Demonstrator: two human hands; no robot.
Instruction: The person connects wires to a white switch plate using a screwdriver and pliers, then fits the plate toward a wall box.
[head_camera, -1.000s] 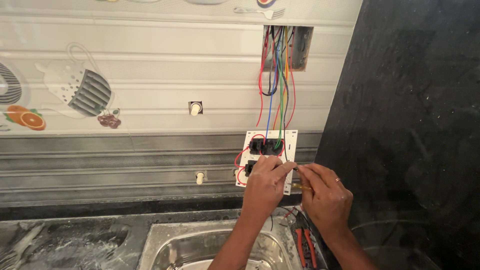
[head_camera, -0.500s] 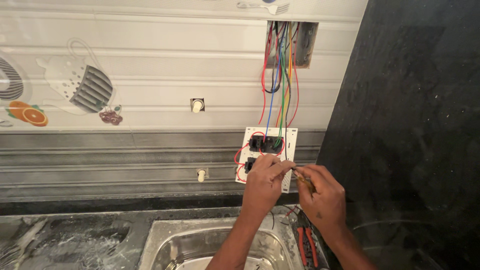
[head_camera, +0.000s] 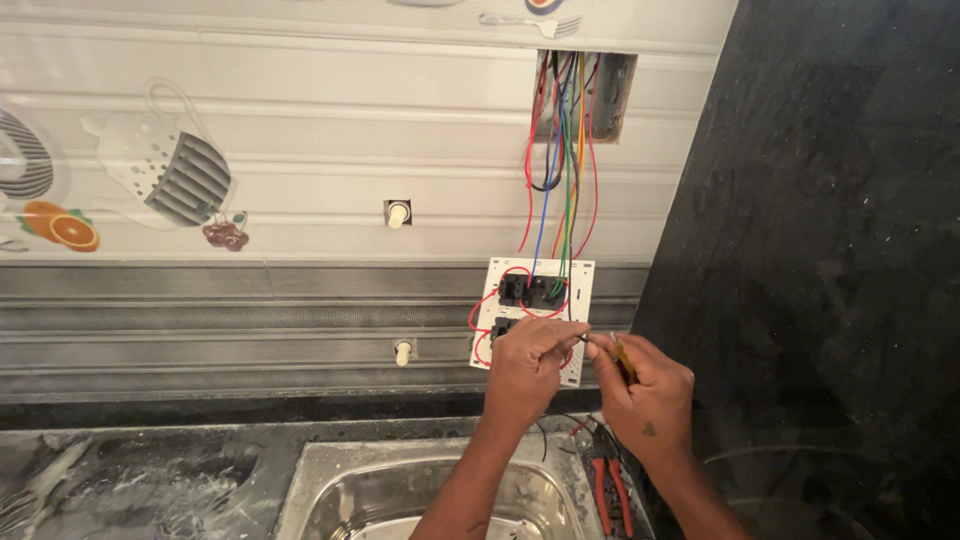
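Switch plate hangs off wall box by wires, above sink. Left hand pinches wire end at plate back, right hand closed round screwdriver. Wiring looks half done; plate not mounted yet. Pliers on worktop.

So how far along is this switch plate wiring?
Done: coloured wires already run from the open wall box into the switch plate's back. In hand: left hand steadies a wire, right hand works a screwdriver. Left: plate hangs unmounted, box uncovered.
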